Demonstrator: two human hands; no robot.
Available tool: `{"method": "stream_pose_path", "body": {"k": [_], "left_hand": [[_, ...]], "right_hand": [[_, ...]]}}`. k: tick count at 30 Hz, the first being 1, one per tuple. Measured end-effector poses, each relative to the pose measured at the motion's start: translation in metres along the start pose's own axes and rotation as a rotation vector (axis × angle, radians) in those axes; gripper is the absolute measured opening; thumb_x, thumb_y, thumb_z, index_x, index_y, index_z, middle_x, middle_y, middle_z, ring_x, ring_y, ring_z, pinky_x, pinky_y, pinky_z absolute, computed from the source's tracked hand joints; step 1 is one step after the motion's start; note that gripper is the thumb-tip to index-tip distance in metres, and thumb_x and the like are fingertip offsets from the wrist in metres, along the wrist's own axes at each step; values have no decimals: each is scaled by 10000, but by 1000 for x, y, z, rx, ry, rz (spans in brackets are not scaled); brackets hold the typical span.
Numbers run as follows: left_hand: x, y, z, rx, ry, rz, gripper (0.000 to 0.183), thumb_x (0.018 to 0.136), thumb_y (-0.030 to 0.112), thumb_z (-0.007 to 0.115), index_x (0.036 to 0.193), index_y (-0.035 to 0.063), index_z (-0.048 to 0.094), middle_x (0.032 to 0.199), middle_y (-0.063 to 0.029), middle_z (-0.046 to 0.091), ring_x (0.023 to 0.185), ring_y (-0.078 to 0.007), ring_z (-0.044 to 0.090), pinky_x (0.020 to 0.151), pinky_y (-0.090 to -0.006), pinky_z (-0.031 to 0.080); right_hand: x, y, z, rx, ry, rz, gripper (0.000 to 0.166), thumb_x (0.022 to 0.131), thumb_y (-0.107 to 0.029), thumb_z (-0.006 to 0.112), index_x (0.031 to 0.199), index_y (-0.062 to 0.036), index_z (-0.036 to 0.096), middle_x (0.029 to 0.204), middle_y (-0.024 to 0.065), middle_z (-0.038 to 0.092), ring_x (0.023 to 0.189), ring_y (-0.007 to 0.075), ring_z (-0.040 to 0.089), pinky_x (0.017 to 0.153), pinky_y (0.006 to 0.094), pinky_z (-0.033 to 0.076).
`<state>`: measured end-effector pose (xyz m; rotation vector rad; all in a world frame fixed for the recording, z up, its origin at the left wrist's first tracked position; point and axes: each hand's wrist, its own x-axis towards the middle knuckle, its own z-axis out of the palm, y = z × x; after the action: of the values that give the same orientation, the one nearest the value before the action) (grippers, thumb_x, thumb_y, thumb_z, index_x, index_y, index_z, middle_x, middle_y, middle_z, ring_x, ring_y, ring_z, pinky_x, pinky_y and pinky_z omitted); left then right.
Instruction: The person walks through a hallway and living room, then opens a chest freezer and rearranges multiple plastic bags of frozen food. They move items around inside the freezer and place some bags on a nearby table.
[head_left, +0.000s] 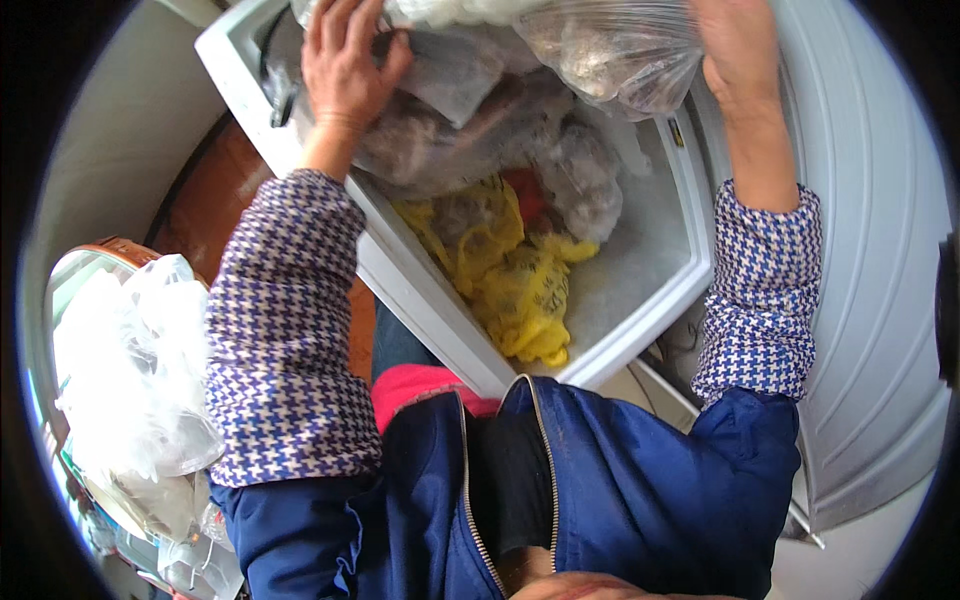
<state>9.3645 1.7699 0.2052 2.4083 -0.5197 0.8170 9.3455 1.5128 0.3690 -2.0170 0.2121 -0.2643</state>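
A chest freezer (442, 304) stands before me, its inside in view. My left hand (349, 67) is at its upper left edge, fingers spread on clear plastic bags; whether it grips one I cannot tell. At the upper right, my right hand (742, 56) holds the gathered side of a clear plastic bag (626, 56) with frosty contents, raised over the freezer's far right part. Below lie more clear bags of frozen food (450, 146), a yellow plastic bag (529, 300) bearing writing, and something red (527, 196) between them.
The raised, ribbed freezer lid (862, 262) or a similar grey panel curves along the right. At the left, white plastic bags (142, 367) lie on a round glass-topped table (112, 251). Reddish-brown floor (214, 195) shows between table and freezer.
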Motion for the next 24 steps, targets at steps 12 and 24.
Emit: {"method": "stream_pose_path", "body": {"k": [12, 24], "left_hand": [[3, 1, 31, -11, -4, 33, 467, 733, 117, 588, 1184, 47, 485, 1235, -169, 443, 1188, -384, 367, 980, -457, 328], [2, 0, 18, 5, 31, 71, 472, 742, 95, 574, 1200, 45, 470, 1244, -168, 435, 1193, -388, 358, 985, -462, 320]], "right_hand": [[-158, 147, -99, 273, 254, 698, 165, 803, -67, 612, 954, -11, 576, 884, 68, 610, 791, 152, 588, 646, 258, 479], [-297, 272, -43, -296, 514, 681, 177, 811, -109, 599, 825, 26, 484, 740, 104, 553, 683, 204, 523, 653, 344, 432]]}}
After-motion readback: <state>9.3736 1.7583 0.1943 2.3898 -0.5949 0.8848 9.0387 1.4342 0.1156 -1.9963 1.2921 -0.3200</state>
